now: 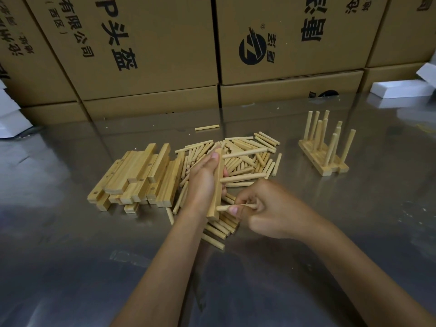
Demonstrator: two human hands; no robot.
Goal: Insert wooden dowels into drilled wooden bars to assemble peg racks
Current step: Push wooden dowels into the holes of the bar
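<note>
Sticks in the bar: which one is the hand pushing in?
The lowest stick, nearest the person. The right hand pinches it; the two above stick out untouched.

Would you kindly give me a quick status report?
Left hand grips bar, two dowels seated. Right hand pinches third dowel at lowest hole. Nothing obstructing.

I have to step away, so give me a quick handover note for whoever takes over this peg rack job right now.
Left hand: grips the bar in progress, held on edge above the table.
Right hand: pinches a dowel, its tip at the bar's near end.
Done: two dowels already stick out of this bar to the right; finished racks stand at the right on the steel table.
Supplies: loose dowels in a pile behind the hands, drilled bars stacked on the left.
Left: seat the pinched dowel, fill any remaining holes, then work through the stack.
</note>
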